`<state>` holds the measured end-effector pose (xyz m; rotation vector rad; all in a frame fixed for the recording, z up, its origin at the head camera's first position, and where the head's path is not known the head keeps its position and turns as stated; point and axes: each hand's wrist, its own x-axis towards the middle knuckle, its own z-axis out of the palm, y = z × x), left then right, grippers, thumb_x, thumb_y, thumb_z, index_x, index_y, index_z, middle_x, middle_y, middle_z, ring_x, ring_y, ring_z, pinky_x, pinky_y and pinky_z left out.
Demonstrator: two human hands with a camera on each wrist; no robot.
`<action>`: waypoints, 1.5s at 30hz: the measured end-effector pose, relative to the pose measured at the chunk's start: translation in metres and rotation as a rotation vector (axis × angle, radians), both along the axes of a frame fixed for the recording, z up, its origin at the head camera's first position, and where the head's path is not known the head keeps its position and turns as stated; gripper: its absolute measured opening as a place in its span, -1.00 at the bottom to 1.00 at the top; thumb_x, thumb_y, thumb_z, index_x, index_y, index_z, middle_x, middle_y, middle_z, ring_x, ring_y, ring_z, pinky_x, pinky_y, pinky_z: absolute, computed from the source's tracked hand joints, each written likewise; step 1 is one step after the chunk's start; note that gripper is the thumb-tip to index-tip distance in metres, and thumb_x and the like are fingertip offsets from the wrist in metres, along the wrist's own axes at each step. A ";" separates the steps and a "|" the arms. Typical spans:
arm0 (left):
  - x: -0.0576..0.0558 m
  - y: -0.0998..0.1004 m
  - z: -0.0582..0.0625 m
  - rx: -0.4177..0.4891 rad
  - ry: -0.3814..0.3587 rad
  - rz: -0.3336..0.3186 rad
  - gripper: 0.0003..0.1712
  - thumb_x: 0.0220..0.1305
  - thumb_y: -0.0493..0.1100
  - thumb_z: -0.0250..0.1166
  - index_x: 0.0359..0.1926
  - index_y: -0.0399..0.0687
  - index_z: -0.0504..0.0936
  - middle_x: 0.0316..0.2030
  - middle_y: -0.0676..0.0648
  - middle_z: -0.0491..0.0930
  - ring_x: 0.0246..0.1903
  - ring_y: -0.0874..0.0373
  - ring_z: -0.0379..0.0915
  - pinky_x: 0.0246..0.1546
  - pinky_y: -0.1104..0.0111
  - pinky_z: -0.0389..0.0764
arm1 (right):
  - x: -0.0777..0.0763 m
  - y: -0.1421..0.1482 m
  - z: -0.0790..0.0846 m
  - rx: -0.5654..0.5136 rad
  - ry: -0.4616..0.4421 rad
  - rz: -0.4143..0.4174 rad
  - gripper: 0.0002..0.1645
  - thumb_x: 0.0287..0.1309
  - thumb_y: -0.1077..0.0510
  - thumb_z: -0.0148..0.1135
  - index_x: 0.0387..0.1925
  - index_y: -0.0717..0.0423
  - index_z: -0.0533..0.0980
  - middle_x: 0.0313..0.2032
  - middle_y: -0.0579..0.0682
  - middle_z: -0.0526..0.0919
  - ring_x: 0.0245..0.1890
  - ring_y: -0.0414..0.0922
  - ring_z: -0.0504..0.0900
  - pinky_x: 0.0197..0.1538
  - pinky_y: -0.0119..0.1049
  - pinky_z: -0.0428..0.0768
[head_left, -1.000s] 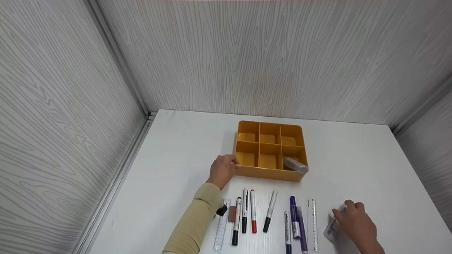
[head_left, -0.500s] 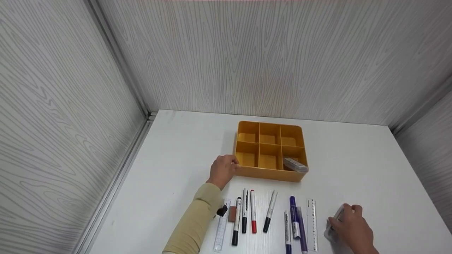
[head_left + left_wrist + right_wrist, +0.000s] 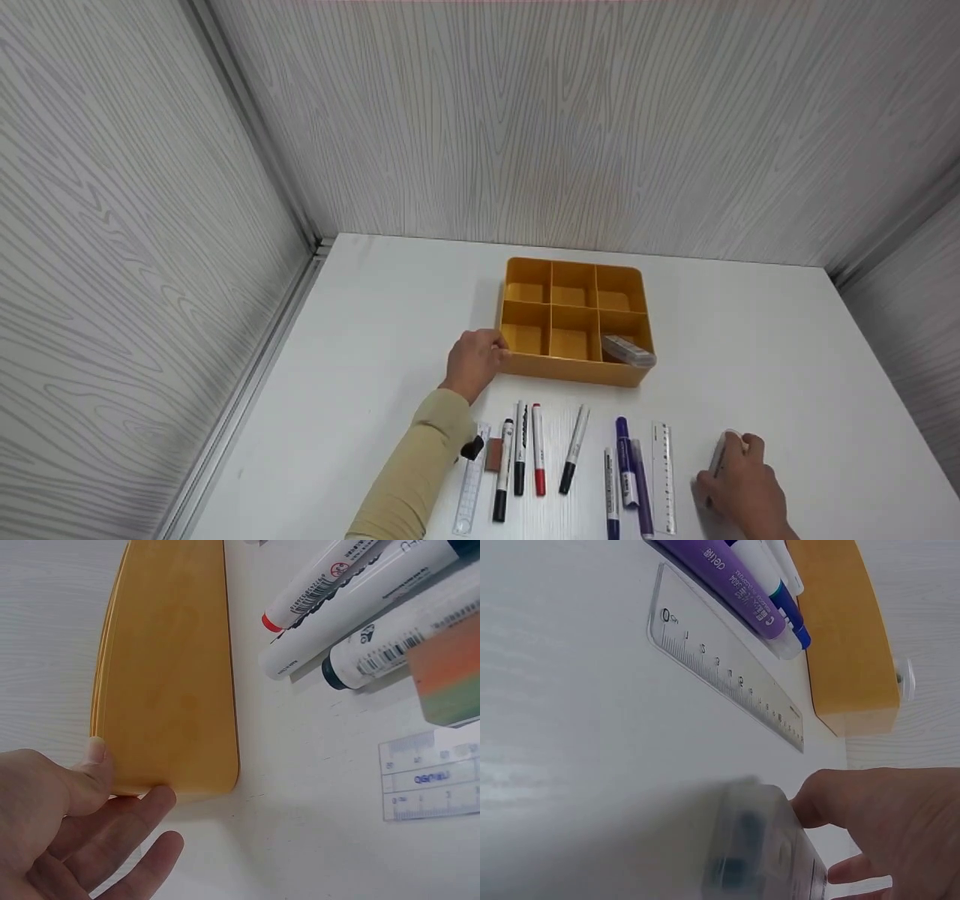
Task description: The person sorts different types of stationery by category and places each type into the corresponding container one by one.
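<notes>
My left hand [image 3: 472, 365] grips the near left corner of a yellow compartment box [image 3: 568, 368]; in the left wrist view the thumb lies at its rim and a finger touches the outer wall. On the right, my right hand [image 3: 744, 484] holds a clear plastic case [image 3: 754, 844] by its sides, tilted up at the table surface. Dark bluish shapes show blurred inside it. A similar clear case [image 3: 628, 351] leans in the box's near right compartment, one end over the rim. The other compartments hold nothing visible.
Before the box lie a red-capped marker [image 3: 538, 450], several black-capped markers, purple pens [image 3: 625, 461], a ruler [image 3: 663, 478] and another clear ruler [image 3: 471, 484]. A brown-looking block [image 3: 493, 454] lies by the left ruler. Wood-grain panels [image 3: 570, 135] enclose the table.
My right hand has shifted slightly left, and the clear case has gone from lying flatter to tilted up in its grip. The left hand and the box stay put.
</notes>
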<state>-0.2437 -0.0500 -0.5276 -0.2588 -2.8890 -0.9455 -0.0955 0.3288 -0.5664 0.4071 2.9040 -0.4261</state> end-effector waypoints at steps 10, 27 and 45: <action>0.000 0.001 -0.001 -0.004 -0.014 0.010 -0.94 0.11 -0.14 0.26 -0.47 0.04 0.60 -0.51 0.11 0.57 -0.49 0.24 0.43 -0.40 0.37 0.49 | 0.003 0.002 -0.002 0.028 0.039 0.034 -0.11 -0.21 0.18 0.26 0.22 0.18 0.12 0.17 0.39 0.04 -0.21 0.34 0.38 -0.49 0.02 0.46; 0.001 0.000 -0.001 -0.005 -0.003 0.006 -0.95 0.09 -0.13 0.27 -0.47 0.05 0.60 -0.47 0.10 0.60 -0.48 0.24 0.47 -0.45 0.39 0.49 | -0.011 0.000 0.011 0.053 0.404 0.122 -0.24 -0.31 0.31 0.26 0.08 0.25 0.26 -0.07 0.49 0.36 -0.28 0.34 0.43 -0.37 0.08 0.44; 0.001 0.001 0.000 -0.005 -0.017 0.016 -0.93 0.09 -0.12 0.28 -0.47 0.03 0.61 -0.47 0.09 0.60 -0.49 0.24 0.46 -0.46 0.38 0.48 | -0.046 -0.019 0.042 -0.096 0.555 0.238 -0.40 -0.29 0.38 0.19 -0.03 0.44 0.38 -0.22 0.44 0.51 -0.39 0.13 0.57 -0.45 -0.10 0.53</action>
